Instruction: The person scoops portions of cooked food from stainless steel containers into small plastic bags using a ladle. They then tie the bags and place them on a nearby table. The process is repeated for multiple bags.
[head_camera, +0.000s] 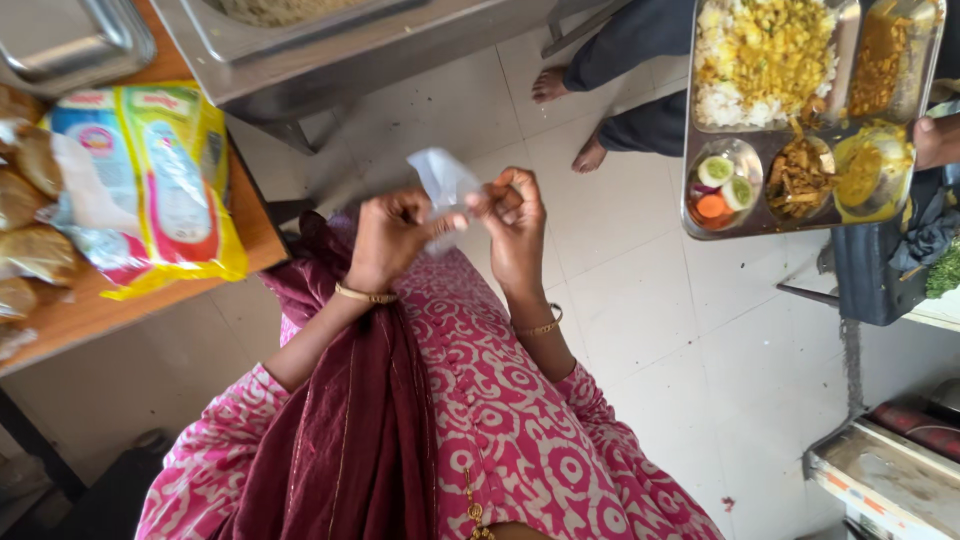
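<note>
The small clear plastic bag (446, 183) sits pinched between both hands, held up in front of the person's chest above the pink patterned dress (500, 400) and the maroon scarf (350, 420). The left hand (388, 238) has thumb and forefinger closed narrowly on the bag's lower edge, and the right hand (517, 225) has its fingertips curled tight on the opposite edge, so the film is stretched between them. To part such thin film well, I judge it best to rub the two layers against each other with light fingertip pressure and pull gently outward, since a hard tug could tear it. Farther to the left, on the wooden table (70, 315), a yellow and white packet (150, 180) lies beside round fried breads (30, 230), with a steel tray's corner (70, 40) above. Beyond, a large steel container (330, 50) holds what looks like a grainy pale food. To the far right, another person's hand (935, 140) holds a compartmented steel plate (700, 225) with rice under yellow vegetables, curries, fried strips and sliced cucumber, carrot and onion.
</note>
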